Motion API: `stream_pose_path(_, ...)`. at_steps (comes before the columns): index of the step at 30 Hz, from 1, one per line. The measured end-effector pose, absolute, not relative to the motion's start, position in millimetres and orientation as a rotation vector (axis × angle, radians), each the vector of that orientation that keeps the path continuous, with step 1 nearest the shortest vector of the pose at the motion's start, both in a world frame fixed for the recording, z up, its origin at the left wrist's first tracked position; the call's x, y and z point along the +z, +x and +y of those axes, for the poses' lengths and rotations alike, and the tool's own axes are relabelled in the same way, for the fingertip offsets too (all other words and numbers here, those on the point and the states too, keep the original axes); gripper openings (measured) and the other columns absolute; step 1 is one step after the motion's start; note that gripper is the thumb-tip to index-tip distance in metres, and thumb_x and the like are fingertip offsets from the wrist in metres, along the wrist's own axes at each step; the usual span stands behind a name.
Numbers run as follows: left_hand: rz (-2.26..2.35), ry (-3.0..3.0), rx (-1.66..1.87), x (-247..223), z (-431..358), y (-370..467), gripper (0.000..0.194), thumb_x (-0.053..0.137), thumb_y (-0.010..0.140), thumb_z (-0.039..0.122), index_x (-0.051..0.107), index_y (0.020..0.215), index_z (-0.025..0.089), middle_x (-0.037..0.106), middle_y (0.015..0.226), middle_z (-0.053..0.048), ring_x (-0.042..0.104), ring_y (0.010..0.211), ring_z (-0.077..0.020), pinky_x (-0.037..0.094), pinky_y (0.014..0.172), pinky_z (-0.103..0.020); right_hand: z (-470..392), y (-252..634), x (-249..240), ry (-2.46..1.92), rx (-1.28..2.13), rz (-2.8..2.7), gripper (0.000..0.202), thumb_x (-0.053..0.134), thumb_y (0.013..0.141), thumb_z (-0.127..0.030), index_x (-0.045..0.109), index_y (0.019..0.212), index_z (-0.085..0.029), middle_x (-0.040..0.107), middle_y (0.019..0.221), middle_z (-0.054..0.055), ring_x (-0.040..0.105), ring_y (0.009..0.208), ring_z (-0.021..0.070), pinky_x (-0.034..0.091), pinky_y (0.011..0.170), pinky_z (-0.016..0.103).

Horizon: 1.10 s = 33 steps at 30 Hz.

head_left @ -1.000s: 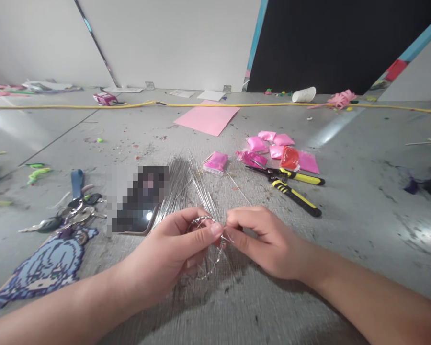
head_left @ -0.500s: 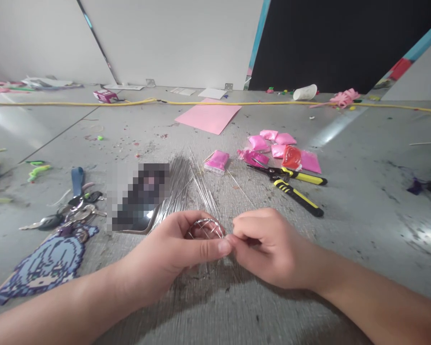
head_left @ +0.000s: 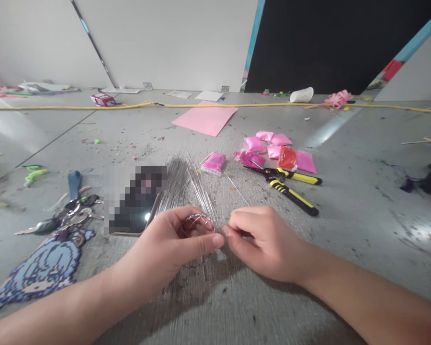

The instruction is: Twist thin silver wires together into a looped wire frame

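Observation:
My left hand (head_left: 179,242) is closed around a round frame of twisted silver wire (head_left: 200,217), with thin strands crossing inside it. The thumb presses along its near side, and the palm and fingers hide part of the ring. Just to the right, my right hand (head_left: 269,244) is curled, thumb and forefinger pinched together beside the frame's edge. Whatever lies in that pinch is too fine to make out. Beyond my left hand lies a bundle of straight silver wires (head_left: 174,184), with several looser wires (head_left: 201,189) beside it.
Yellow-and-black pliers (head_left: 290,187) lie open at right, by several pink packets (head_left: 305,162) and a red one (head_left: 288,158). A phone (head_left: 138,201), keys (head_left: 79,215) and a blue pixel-style figure (head_left: 45,266) lie at left. A yellow cord (head_left: 208,104) crosses behind pink paper (head_left: 206,118).
The right fingertips have drawn slightly apart from the left thumb, where they touched before. The left hand keeps its hold on the wire frame. The whole view has shifted a little.

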State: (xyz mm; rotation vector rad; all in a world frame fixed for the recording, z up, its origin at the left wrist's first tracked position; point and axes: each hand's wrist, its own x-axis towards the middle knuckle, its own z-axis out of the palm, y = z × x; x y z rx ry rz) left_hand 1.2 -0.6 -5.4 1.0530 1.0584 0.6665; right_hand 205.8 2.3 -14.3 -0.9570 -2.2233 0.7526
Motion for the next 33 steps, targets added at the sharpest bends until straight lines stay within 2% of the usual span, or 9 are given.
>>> stream_pose_path(5,1.008,0.961,0.593,-6.9,-4.1,0.6,0.030,0.080,0.076,0.039,0.060,0.080,0.017,0.046,0.059,0.008,0.034,0.046,-0.0028,0.024,0.043,-0.018,2.6,206.4,-15.8,-0.851,1.066,-2.217,0.026,0.045,0.098,-0.022,0.039,0.073,-0.019,0.043,0.068,-0.004,0.037,0.060,0.0087,0.031,0.056,0.024)
stream_pose_path(9,0.934,0.852,0.605,-5.7,-6.0,0.4,0.030,0.080,0.077,0.037,0.058,0.081,0.017,0.044,0.058,0.009,0.032,0.044,-0.0016,0.024,0.042,-0.017,2.5,206.7,-15.9,-0.778,1.167,-2.176,0.024,0.046,0.099,-0.021,0.040,0.076,-0.019,0.040,0.068,-0.005,0.036,0.060,0.0084,0.030,0.056,0.024)
stream_pose_path(14,0.936,0.891,0.631,-9.0,-5.4,-1.1,0.031,0.080,0.078,0.037,0.057,0.080,0.017,0.045,0.057,0.009,0.035,0.045,-0.0019,0.025,0.043,-0.017,2.3,206.8,-17.9,-0.781,1.104,-2.167,0.034,0.049,0.096,-0.020,0.031,0.068,-0.020,0.032,0.061,-0.006,0.030,0.055,0.0074,0.025,0.052,0.024)
stream_pose_path(22,1.050,1.168,0.790,-4.8,-12.3,2.3,0.022,0.075,0.082,0.032,0.061,0.080,0.016,0.050,0.060,0.007,0.039,0.052,-0.0038,0.030,0.046,-0.015,-3.8,202.5,-15.3,-0.838,0.750,-2.165,0.035,0.051,0.091,-0.016,0.027,0.065,-0.019,0.028,0.056,-0.007,0.025,0.050,0.0060,0.020,0.050,0.024)
stream_pose_path(29,1.123,1.254,0.893,-6.7,-13.6,3.6,0.018,0.074,0.083,0.031,0.063,0.082,0.017,0.056,0.067,0.005,0.048,0.061,-0.0058,0.039,0.053,-0.015,-8.4,198.6,-14.2,-0.980,0.631,-2.131,0.037,0.048,0.092,-0.016,0.025,0.064,-0.019,0.026,0.054,-0.007,0.027,0.049,0.0061,0.020,0.050,0.024)
stream_pose_path(33,1.107,1.181,0.827,-10.6,-7.8,2.9,0.024,0.081,0.076,0.028,0.062,0.085,0.017,0.061,0.073,0.004,0.052,0.063,-0.0049,0.042,0.055,-0.013,-2.3,199.7,-21.0,-1.018,0.650,-2.074,0.038,0.050,0.094,-0.019,0.027,0.063,-0.019,0.028,0.055,-0.007,0.029,0.050,0.0060,0.021,0.050,0.024)
